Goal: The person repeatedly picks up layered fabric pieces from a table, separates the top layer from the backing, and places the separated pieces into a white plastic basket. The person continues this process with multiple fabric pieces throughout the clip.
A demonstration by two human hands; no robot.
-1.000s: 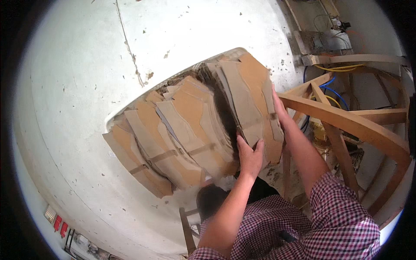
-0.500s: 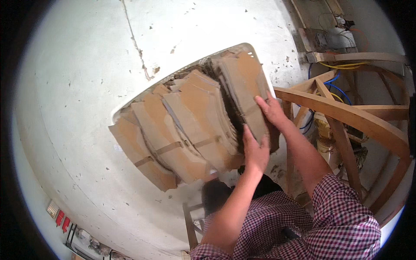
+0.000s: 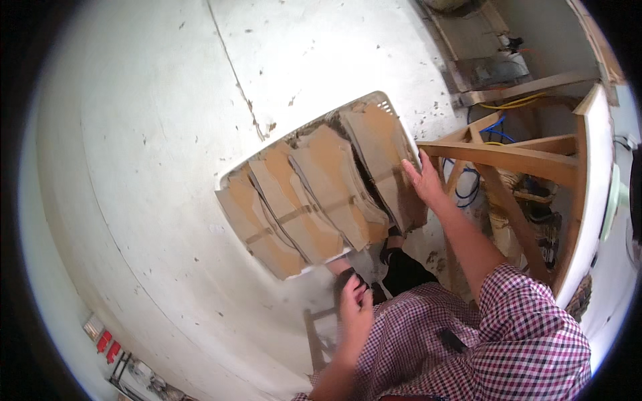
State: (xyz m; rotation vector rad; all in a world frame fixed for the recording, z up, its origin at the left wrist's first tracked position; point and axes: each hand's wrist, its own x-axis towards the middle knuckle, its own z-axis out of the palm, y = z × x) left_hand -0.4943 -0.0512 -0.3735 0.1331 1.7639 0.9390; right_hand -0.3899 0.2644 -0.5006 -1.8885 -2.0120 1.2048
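Note:
Rows of flat, curved tan pieces [image 3: 326, 170] with orange-brown patches stand stacked in a white plastic basket [image 3: 382, 98]. They look like cut sheets; I cannot make out the material. My right hand [image 3: 426, 184] is at the basket's right side, thumb beside the rightmost stack [image 3: 386, 150] and fingers over the rim. Away from the basket, in front of my body, my left hand [image 3: 356, 307] is slightly blurred. Its fingers are loosely bent and apart, with nothing visible in them.
To the right stands a wooden frame [image 3: 498, 155], with blue and yellow hoses behind it. The pale floor [image 3: 167, 134] has a crack and scattered scraps. A small stool-like frame [image 3: 313, 341] is by my legs. Red objects [image 3: 109, 346] lie far left.
My left hand has let go of the rightmost stack and drawn back toward my body. My right hand stays at the basket's right side. The view has shifted, and the stack leans back among the others.

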